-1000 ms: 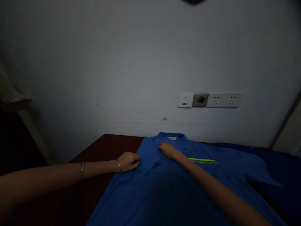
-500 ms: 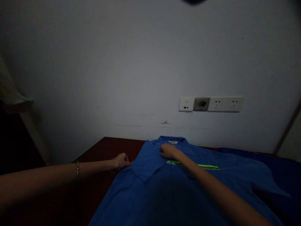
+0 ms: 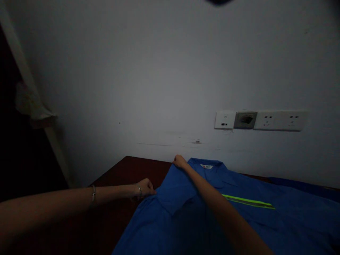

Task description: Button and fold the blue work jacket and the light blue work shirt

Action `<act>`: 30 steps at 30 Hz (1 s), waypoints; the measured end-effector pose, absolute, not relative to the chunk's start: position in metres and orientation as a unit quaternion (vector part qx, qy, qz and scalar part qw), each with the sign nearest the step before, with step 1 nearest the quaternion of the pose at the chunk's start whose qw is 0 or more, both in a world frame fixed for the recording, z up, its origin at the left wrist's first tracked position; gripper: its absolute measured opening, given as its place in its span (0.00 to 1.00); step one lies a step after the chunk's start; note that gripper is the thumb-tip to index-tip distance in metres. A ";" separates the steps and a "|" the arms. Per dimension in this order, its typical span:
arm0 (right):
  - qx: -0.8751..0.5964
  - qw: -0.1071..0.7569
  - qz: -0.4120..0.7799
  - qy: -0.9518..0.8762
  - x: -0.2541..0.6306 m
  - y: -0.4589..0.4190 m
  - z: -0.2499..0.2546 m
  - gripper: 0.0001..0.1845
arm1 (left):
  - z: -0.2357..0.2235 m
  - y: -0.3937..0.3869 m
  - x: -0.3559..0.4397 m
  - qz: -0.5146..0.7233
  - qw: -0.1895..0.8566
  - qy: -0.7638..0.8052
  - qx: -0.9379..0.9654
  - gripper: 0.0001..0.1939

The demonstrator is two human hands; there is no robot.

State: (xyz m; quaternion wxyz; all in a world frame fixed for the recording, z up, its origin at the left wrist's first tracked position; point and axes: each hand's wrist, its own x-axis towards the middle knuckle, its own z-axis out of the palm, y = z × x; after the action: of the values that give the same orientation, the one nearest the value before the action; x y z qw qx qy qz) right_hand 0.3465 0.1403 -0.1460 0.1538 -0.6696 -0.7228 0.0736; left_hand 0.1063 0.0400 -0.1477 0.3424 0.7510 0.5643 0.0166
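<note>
A blue work shirt (image 3: 170, 226) lies spread on a dark red table, its collar toward the wall and a white label (image 3: 206, 166) showing inside the neck. A yellow-green reflective stripe (image 3: 248, 202) crosses its chest. The shirt's left-hand side is folded inward over the front. My left hand (image 3: 146, 187), with a bracelet at the wrist, pinches the cloth at the left edge of that fold. Beside the collar, my right hand (image 3: 180, 161) is closed on the fold's upper corner. My right forearm crosses above the shirt and hides part of it.
The dark red table (image 3: 138, 168) reaches back to a grey-white wall (image 3: 159, 78). A row of switches and sockets (image 3: 260, 121) is on the wall at right. Darker blue cloth (image 3: 302, 187) lies beyond the shirt. Pale cloth (image 3: 34, 106) hangs at far left.
My right hand has moved from the shirt front beside the collar to the fold's upper corner. My left hand keeps its pinch at the edge. The view has turned slightly left.
</note>
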 end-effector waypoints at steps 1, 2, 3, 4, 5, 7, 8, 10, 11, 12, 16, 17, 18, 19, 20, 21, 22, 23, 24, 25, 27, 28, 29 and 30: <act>-0.670 0.158 0.081 -0.721 0.346 0.144 -0.147 0.13 | -0.146 0.039 0.107 0.016 0.344 0.567 0.748 0.19; -0.669 0.163 0.086 -0.720 0.347 0.146 -0.149 0.12 | -0.145 0.039 0.107 0.017 0.345 0.569 0.746 0.21; -0.668 0.168 0.090 -0.720 0.347 0.148 -0.149 0.12 | -0.143 0.038 0.107 0.016 0.347 0.568 0.746 0.22; -0.666 0.173 0.091 -0.720 0.349 0.149 -0.150 0.13 | -0.141 0.037 0.108 0.014 0.349 0.566 0.747 0.22; -0.665 0.179 0.089 -0.720 0.350 0.150 -0.151 0.14 | -0.140 0.037 0.108 0.011 0.349 0.565 0.748 0.22; -0.661 0.191 0.077 -0.722 0.352 0.148 -0.153 0.15 | -0.137 0.037 0.106 0.003 0.342 0.567 0.749 0.22; -0.658 0.196 0.069 -0.723 0.353 0.146 -0.155 0.16 | -0.137 0.039 0.105 -0.002 0.333 0.570 0.751 0.21; -0.653 0.200 0.049 -0.729 0.353 0.139 -0.158 0.16 | -0.137 0.042 0.103 -0.012 0.307 0.573 0.760 0.19; -0.650 0.199 0.038 -0.732 0.353 0.135 -0.159 0.16 | -0.137 0.042 0.103 -0.023 0.290 0.568 0.770 0.18; -0.647 0.198 0.026 -0.736 0.351 0.130 -0.160 0.16 | -0.137 0.043 0.103 -0.038 0.268 0.562 0.782 0.16; -0.628 0.199 -0.028 -0.752 0.337 0.104 -0.154 0.17 | -0.126 0.033 0.112 -0.072 0.105 0.506 0.853 0.11; -0.617 0.196 -0.043 -0.761 0.332 0.097 -0.151 0.17 | -0.123 0.028 0.115 -0.060 0.055 0.476 0.876 0.13; -0.600 0.190 -0.059 -0.774 0.327 0.089 -0.150 0.16 | -0.120 0.022 0.118 -0.048 0.015 0.436 0.899 0.18; -0.582 0.180 -0.073 -0.790 0.322 0.081 -0.150 0.16 | -0.119 0.017 0.121 -0.042 -0.011 0.389 0.920 0.23; -0.565 0.168 -0.083 -0.804 0.318 0.072 -0.151 0.16 | -0.119 0.011 0.123 -0.045 -0.023 0.344 0.938 0.27; -0.552 0.154 -0.085 -0.815 0.314 0.065 -0.153 0.17 | -0.122 0.005 0.124 -0.058 -0.019 0.307 0.950 0.30; -0.548 0.140 -0.075 -0.821 0.311 0.057 -0.157 0.20 | -0.126 -0.001 0.125 -0.076 -0.004 0.282 0.957 0.32; -0.553 0.128 -0.054 -0.822 0.310 0.051 -0.162 0.23 | -0.131 -0.007 0.125 -0.095 0.015 0.268 0.959 0.35; -0.561 0.116 -0.025 -0.819 0.310 0.047 -0.167 0.28 | -0.136 -0.013 0.125 -0.111 0.034 0.262 0.958 0.37; -0.569 0.105 0.007 -0.815 0.312 0.043 -0.172 0.32 | -0.141 -0.019 0.125 -0.123 0.049 0.258 0.957 0.39; -0.579 0.096 0.064 -0.807 0.316 0.039 -0.181 0.38 | -0.148 -0.028 0.123 -0.137 0.069 0.251 0.956 0.41; -0.580 0.100 0.083 -0.804 0.318 0.038 -0.184 0.38 | -0.148 -0.032 0.123 -0.142 0.072 0.249 0.955 0.40; -0.581 0.107 0.093 -0.802 0.320 0.038 -0.187 0.39 | -0.147 -0.035 0.122 -0.146 0.074 0.247 0.955 0.40; -0.582 0.116 0.099 -0.799 0.321 0.038 -0.188 0.38 | -0.145 -0.037 0.122 -0.152 0.075 0.245 0.955 0.39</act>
State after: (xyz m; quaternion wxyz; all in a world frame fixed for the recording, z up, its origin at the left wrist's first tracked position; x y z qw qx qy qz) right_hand 0.3210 0.0379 -0.1877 0.1164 -0.5815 -0.7991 0.0988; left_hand 0.1221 -0.0375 -0.1447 0.0746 0.9547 0.2450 -0.1516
